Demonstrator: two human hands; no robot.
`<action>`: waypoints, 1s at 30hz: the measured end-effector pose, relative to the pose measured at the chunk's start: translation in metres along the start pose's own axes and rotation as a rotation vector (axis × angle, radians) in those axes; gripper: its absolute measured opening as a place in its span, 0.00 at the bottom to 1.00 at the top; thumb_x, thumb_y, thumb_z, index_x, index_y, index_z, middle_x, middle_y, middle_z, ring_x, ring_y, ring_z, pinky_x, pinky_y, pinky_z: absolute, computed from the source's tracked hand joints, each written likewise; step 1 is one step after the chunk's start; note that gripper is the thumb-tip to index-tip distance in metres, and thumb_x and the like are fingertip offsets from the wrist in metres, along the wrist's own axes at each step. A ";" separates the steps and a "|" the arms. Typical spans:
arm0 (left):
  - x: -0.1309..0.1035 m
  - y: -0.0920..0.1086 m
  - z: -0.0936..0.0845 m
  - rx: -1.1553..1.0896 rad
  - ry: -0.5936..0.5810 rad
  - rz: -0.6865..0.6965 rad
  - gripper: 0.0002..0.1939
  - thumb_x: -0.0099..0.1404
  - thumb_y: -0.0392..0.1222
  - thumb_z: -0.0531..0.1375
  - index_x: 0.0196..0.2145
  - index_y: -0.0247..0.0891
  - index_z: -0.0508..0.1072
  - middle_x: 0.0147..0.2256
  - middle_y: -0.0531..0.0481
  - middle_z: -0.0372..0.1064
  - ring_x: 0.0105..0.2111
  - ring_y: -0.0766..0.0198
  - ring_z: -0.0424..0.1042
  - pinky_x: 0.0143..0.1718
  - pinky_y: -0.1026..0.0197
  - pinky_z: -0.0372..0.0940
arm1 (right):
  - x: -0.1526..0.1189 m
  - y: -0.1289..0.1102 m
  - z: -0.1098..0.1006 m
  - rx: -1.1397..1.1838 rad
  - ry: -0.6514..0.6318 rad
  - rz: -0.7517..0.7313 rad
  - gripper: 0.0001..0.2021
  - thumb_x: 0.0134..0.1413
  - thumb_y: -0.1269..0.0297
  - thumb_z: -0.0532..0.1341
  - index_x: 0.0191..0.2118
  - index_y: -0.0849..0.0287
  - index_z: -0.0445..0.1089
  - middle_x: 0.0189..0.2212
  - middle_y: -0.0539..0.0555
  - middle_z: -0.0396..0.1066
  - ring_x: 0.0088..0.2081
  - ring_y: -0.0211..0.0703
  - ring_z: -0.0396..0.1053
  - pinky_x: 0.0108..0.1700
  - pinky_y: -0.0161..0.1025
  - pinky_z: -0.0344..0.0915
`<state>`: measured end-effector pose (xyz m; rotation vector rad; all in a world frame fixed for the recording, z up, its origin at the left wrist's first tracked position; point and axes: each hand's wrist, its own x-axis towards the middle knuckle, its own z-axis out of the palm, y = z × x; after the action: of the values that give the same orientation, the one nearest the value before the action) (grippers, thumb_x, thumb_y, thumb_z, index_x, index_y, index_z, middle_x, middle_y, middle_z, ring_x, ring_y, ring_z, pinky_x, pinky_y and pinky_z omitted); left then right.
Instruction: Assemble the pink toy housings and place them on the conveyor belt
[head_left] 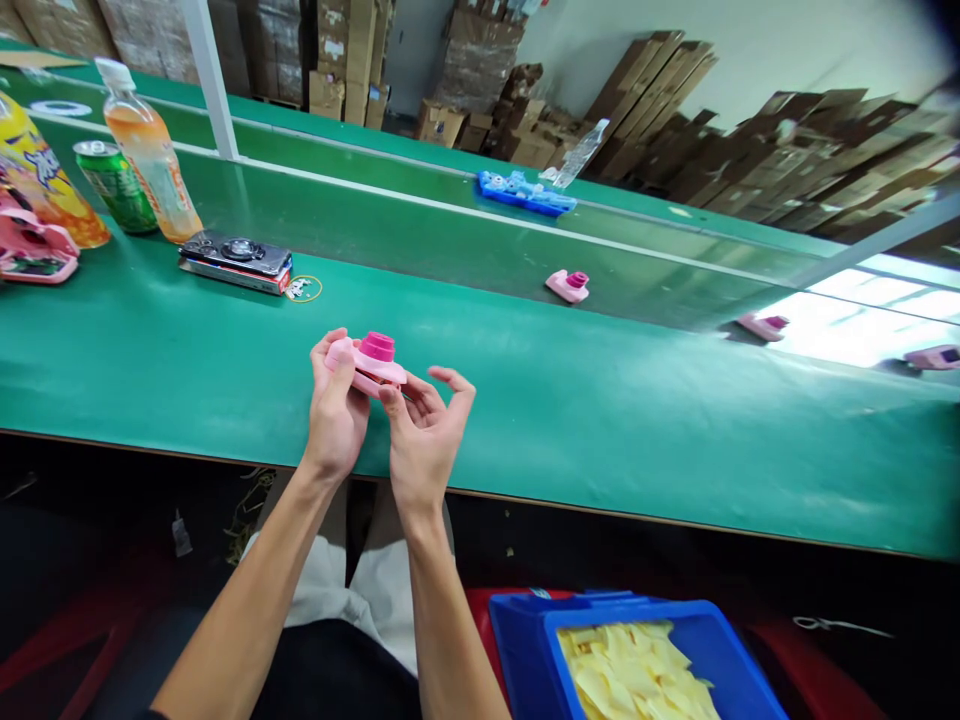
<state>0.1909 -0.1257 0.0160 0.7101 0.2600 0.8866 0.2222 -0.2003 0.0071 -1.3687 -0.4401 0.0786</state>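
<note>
Above the green table, a pink toy camera (pixel 382 371) with a darker pink lens is held between both hands. My left hand (pixel 335 415) grips its left end, thumb on top. At its right end, my right hand (pixel 424 430) pinches the lower edge with thumb and fingers, its index finger raised. A gap shows along the camera's side, with something reddish inside that I cannot make out. Farther off, another pink toy camera (pixel 568 286) lies on the conveyor belt, and a blurred pink one (pixel 763 327) is farther right.
A black-and-silver camera (pixel 236 252) lies on a small stack, left of a yellow rubber band (pixel 306 289). An orange drink bottle (pixel 150 160) and green can (pixel 116 187) stand at left. A blue tray (pixel 525 194) sits beyond. Below right, a blue bin (pixel 525 650) holds yellow pieces.
</note>
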 end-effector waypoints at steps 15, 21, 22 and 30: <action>-0.026 0.003 -0.041 0.858 0.044 0.105 0.35 0.71 0.56 0.59 0.68 0.54 0.47 0.72 0.42 0.44 0.69 0.45 0.56 0.67 0.36 0.57 | 0.137 -0.002 -0.041 -0.636 -0.400 -0.197 0.12 0.58 0.56 0.66 0.42 0.58 0.71 0.39 0.54 0.78 0.40 0.45 0.76 0.47 0.42 0.71; -0.024 -0.015 -0.055 1.297 -0.141 0.199 0.24 0.73 0.50 0.53 0.63 0.44 0.60 0.59 0.39 0.69 0.57 0.46 0.73 0.52 0.41 0.75 | 0.294 0.052 -0.046 -0.993 -0.081 -0.140 0.07 0.57 0.64 0.62 0.39 0.59 0.66 0.40 0.64 0.76 0.43 0.53 0.73 0.48 0.46 0.66; -0.023 -0.020 -0.058 1.354 -0.189 0.218 0.21 0.74 0.49 0.53 0.61 0.44 0.64 0.58 0.40 0.72 0.56 0.47 0.75 0.51 0.44 0.76 | 0.307 0.059 -0.047 -1.012 -0.059 -0.124 0.07 0.57 0.65 0.63 0.39 0.59 0.65 0.40 0.65 0.76 0.43 0.54 0.72 0.48 0.45 0.66; -0.010 -0.008 -0.042 1.296 -0.292 0.294 0.15 0.72 0.49 0.54 0.42 0.45 0.80 0.45 0.44 0.80 0.48 0.50 0.79 0.49 0.51 0.77 | 0.323 0.081 -0.049 -1.032 0.048 -0.217 0.27 0.58 0.56 0.62 0.56 0.68 0.59 0.59 0.81 0.59 0.62 0.69 0.57 0.60 0.59 0.59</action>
<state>0.1689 -0.1178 -0.0212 2.1030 0.4735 0.8067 0.5518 -0.1295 0.0062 -2.3102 -0.6202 -0.4149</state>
